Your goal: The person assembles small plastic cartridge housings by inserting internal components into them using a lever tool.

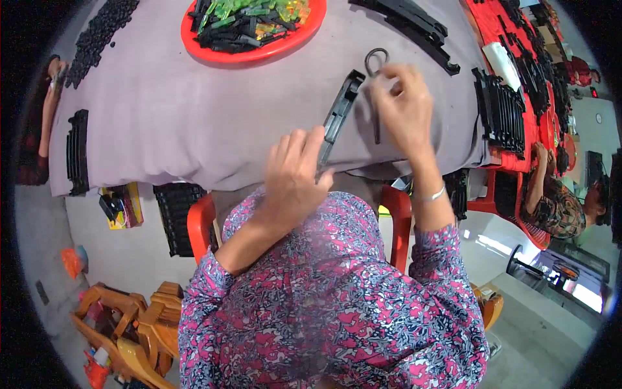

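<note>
My left hand (295,172) is closed around the lower end of a long, hollow black plastic part (337,113), which tilts up and to the right above the table. By the part's upper end is my right hand (403,107), slightly blurred, its fingers curled and thumb drawn in. Whatever those fingers pinch, if anything, is hidden. A dark metal tool with a ring handle (376,59), perhaps scissors, shows behind the right hand; its thin shaft points toward me. Whether the hand touches this tool cannot be made out.
A red tray (253,57) of black, green and orange plastic pieces sits at the far side of the grey tablecloth (162,123). Long black strips (414,29) lie far right, stacked black parts (502,113) at right and more (78,152) at left. Other people work on both sides.
</note>
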Demonstrator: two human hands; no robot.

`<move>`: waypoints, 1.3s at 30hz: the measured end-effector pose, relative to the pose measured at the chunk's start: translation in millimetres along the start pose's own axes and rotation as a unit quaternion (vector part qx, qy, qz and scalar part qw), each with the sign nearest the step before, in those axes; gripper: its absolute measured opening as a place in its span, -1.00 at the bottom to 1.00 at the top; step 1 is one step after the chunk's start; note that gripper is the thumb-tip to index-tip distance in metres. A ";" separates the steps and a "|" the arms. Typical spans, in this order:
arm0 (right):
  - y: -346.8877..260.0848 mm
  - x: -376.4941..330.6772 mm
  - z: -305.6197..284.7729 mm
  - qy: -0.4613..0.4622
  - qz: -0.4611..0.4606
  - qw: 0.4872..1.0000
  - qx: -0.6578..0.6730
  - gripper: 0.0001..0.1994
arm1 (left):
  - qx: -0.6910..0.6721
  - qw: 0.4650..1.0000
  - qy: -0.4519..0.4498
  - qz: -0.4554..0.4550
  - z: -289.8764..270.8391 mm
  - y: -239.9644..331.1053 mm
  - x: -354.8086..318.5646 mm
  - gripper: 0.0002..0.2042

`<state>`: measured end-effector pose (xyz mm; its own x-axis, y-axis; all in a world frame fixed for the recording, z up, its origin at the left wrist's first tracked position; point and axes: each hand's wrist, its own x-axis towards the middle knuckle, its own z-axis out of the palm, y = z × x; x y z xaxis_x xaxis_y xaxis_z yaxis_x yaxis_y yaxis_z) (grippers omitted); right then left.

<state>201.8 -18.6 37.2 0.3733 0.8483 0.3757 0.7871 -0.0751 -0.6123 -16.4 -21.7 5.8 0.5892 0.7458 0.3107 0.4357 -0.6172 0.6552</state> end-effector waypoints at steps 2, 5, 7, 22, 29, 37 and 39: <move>-20.1 -15.6 4.6 -0.060 -0.029 0.998 0.014 -0.79 | 0.033 0.999 -0.004 -0.006 0.7 0.1 0.0 -0.32; -24.7 -31.8 10.7 -0.135 -0.098 0.985 -0.037 -0.86 | 0.037 0.999 -0.002 0.003 4.0 0.2 -1.9 -0.37; -33.7 -34.0 11.3 -0.183 -0.045 0.980 -0.064 -0.86 | 0.039 0.999 -0.001 0.005 3.0 0.1 -4.9 -0.40; -33.1 -32.9 23.4 -0.170 0.028 0.983 0.060 -0.74 | 0.050 0.999 0.012 0.002 12.4 -2.8 -4.0 -0.48; -38.2 -28.1 8.4 -0.236 0.064 0.967 0.071 -0.70 | 0.047 0.999 0.011 0.003 14.9 -9.6 -5.8 -0.46; -53.6 -26.9 5.7 -0.304 0.022 0.951 -0.050 -0.55 | 0.027 0.999 0.025 0.018 14.2 -10.5 -6.0 -0.50; -56.5 -25.5 7.4 -0.308 0.025 0.949 -0.065 -0.53 | 0.026 0.999 0.022 0.020 12.7 -9.1 -4.9 -0.50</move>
<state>144.1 -32.1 57.0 0.0855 0.9842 -0.1550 0.8449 -0.1541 -0.5123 -14.7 -22.9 -10.4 0.5765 0.7305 0.3661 0.4483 -0.6573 0.6057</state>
